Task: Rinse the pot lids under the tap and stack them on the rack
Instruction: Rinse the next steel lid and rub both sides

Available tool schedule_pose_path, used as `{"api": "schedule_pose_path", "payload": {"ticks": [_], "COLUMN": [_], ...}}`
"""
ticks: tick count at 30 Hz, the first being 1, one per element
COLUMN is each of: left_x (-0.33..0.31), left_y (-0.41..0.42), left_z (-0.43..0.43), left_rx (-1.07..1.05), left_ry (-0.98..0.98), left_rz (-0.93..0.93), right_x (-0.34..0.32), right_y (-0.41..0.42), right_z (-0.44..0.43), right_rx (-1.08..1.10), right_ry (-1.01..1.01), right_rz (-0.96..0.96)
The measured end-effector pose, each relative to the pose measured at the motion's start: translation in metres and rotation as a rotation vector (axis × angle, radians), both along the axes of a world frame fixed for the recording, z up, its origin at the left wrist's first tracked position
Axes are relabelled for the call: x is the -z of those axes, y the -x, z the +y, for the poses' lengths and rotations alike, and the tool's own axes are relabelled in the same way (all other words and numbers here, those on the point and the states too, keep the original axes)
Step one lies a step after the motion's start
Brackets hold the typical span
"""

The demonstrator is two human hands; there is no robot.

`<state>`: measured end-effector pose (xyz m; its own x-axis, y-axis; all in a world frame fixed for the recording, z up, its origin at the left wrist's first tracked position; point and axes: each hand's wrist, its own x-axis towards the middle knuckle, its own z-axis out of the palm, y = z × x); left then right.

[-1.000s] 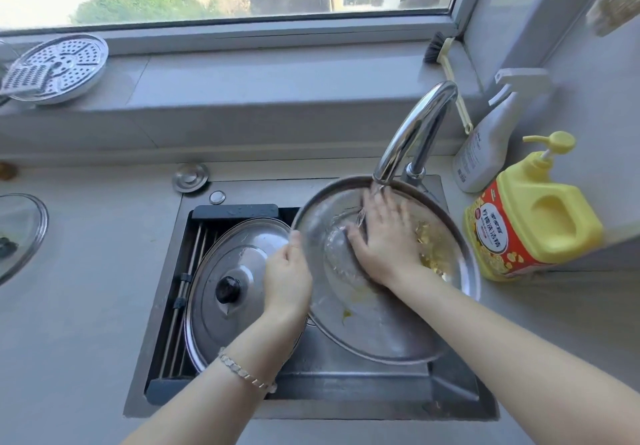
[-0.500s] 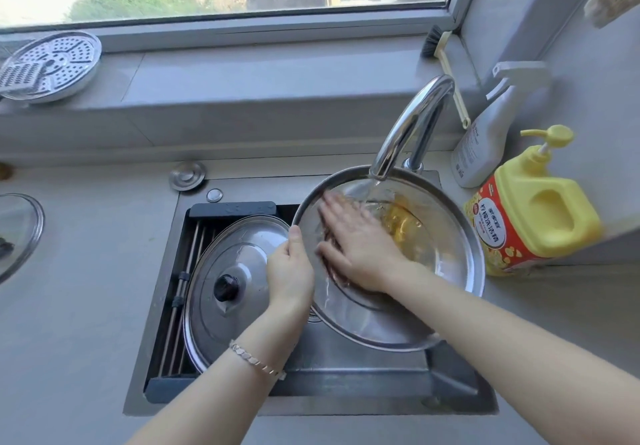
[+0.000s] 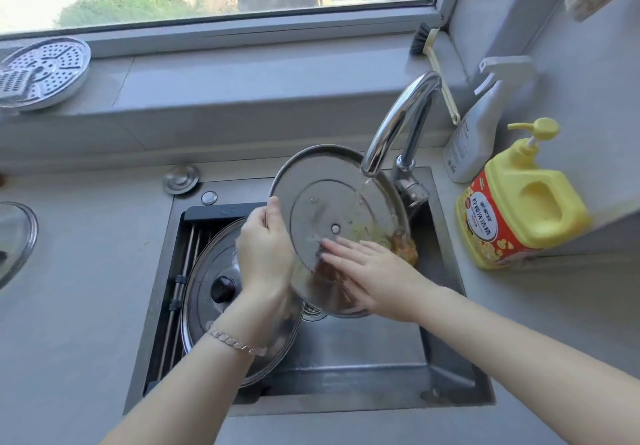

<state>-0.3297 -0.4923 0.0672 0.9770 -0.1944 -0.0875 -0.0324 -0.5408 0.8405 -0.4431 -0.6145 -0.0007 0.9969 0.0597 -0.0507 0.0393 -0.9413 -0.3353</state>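
**Fig.** Head view, lid under running water. L hand [image 3: 265, 250] grasps the left rim of a round stainless-steel pot lid [image 3: 322, 195]: thumb lies over the near face, other fingers are hidden behind it. The lid is held tilted above the steel sink [image 3: 346, 358], underside toward the camera. Its upper edge sits just under the spout of the curved chrome tap [image 3: 398, 122], and a thin water stream [image 3: 362, 190] strikes its upper-right part.

R hand [image 3: 370, 271] lies flat on the lid's lower part w/ fingers straight and slightly spread, clasping nothing. Orange-brown residue [image 3: 403, 249] clings at the lid's lower-right edge, just beside the R hand.

A second round lid w/ black knob [image 3: 207, 271] lies on the dark roll-up rack [image 3: 188, 237] over the sink's left half, partly beneath the L wrist, which wears a silver chain bracelet [image 3: 239, 340].

Counter, right: yellow pump detergent bottle w/ red label [image 3: 526, 209], w/ a white spray bottle [image 3: 478, 126] behind it. Windowsill, left: perforated round metal steamer plate [image 3: 45, 70].
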Motion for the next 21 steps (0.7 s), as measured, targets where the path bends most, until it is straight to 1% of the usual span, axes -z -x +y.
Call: {"api": "schedule_pose_path", "payload": {"ticks": [4,7,9,11,12,13,15,17,18,21], "left_x": [-0.016,-0.022,-0.024,-0.027,-0.030,-0.033,-0.032,-0.025,-0.023,-0.017], "left_y": [0.002,0.009,0.014,0.016,0.018,0.020,0.018,0.013,0.012,0.017], "left_z": [-0.001,-0.007,-0.011,-0.014,-0.015,-0.016,-0.014,-0.007,-0.003,0.003], "left_rx": [0.208,0.264,0.328,0.346,0.342,0.342,0.278,0.161,0.115,0.023], "left_ry": [-0.249,-0.350,-0.387,-0.420,-0.422,-0.398,-0.267,-0.126,-0.078,0.000], "left_rz": [-0.272,-0.457,-0.582,-0.698,-0.735,-0.684,-0.421,-0.207,-0.155,-0.092], "right_x": [0.020,0.034,0.037,0.033,0.029,0.023,0.013,0.010,0.011,0.015], "right_y": [0.033,0.047,0.048,0.045,0.043,0.040,0.033,0.023,0.017,-0.005], "right_z": [-0.022,-0.025,-0.021,-0.015,-0.011,-0.006,0.004,0.014,0.017,0.019], "right_rx": [0.186,0.276,0.338,0.413,0.452,0.486,0.496,0.465,0.473,0.583], "right_ry": [-0.026,0.055,0.092,0.090,0.055,-0.006,-0.161,-0.257,-0.286,-0.328], "right_rz": [0.255,0.388,0.393,0.320,0.259,0.194,0.087,0.084,0.097,0.082]}}
